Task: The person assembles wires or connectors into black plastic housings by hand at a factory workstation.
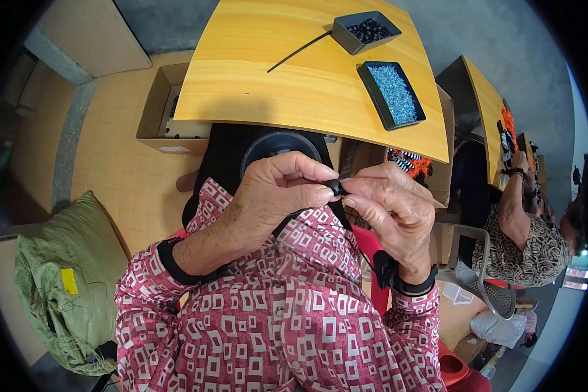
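A small, shiny black round piece (334, 187) is pinched between the thumb and forefinger of my left hand (268, 189). From the other side, the closed fingertips of my right hand (395, 209) meet the same piece. Its exact kind is hard to make out, since fingers cover most of it. Below and behind my left hand, a dark round basin (279, 135) rests by my lap, partly hidden. On the table ahead, a grey tray (354, 44) contains black round pieces, and a black tray (391, 124) contains small, clear bluish pieces.
The yellow wooden table (261, 98) has a thin black rod (300, 51) on it. Cardboard boxes (170, 145) stand beneath both its sides. A stuffed green sack (75, 281) leans at the left. Another person (526, 242) sits at a second table on the right.
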{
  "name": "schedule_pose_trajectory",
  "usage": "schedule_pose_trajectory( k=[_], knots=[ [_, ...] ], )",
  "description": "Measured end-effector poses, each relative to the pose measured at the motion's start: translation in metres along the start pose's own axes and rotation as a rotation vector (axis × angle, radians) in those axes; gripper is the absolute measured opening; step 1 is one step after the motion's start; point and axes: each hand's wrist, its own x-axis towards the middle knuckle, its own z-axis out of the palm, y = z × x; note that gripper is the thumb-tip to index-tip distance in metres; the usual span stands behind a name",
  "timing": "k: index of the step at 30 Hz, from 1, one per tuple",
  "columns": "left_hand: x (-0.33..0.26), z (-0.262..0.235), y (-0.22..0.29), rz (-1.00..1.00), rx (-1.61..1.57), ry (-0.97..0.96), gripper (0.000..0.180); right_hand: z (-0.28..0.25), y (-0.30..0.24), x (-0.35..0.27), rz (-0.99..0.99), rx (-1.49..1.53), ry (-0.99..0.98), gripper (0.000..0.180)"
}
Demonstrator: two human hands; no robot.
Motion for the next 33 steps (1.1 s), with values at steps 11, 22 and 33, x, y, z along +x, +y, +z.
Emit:
schedule_pose_trajectory(
  k=[11, 22, 33],
  knots=[
    [0.002, -0.003, -0.003, -0.13, -0.199, -0.023, 0.019, 0.004, 0.008, -0.002, 0.109, 0.205, 0.061, 0.016],
    [0.001, -0.002, -0.009, -0.149, -0.237, -0.031, 0.019, 0.001, 0.008, 0.002, 0.076, 0.137, 0.063, 0.015],
    [0.002, -0.003, -0.008, -0.061, -0.116, 0.015, 0.018, 0.007, 0.015, -0.001, 0.086, 0.189, 0.04, 0.016]
  ],
)
